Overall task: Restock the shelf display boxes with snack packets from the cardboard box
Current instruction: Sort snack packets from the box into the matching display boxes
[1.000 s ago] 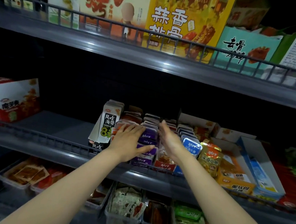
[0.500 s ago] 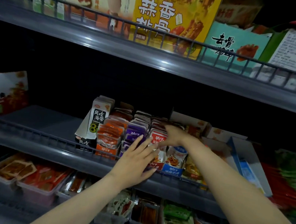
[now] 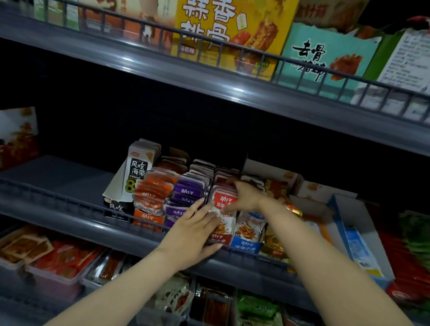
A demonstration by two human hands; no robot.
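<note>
Red packets (image 3: 223, 201) stand in 1 row on the middle shelf (image 3: 52, 174), between purple packets (image 3: 188, 190) and blue packets (image 3: 248, 229). Your right hand (image 3: 244, 198) grips the front of the red row from above, fingers curled over it. Your left hand (image 3: 194, 231) is released, fingers straight, touching the red and purple fronts. Orange packets (image 3: 153, 194) sit left of purple. Yellow box (image 3: 231, 24) stands on the shelf above.
</note>
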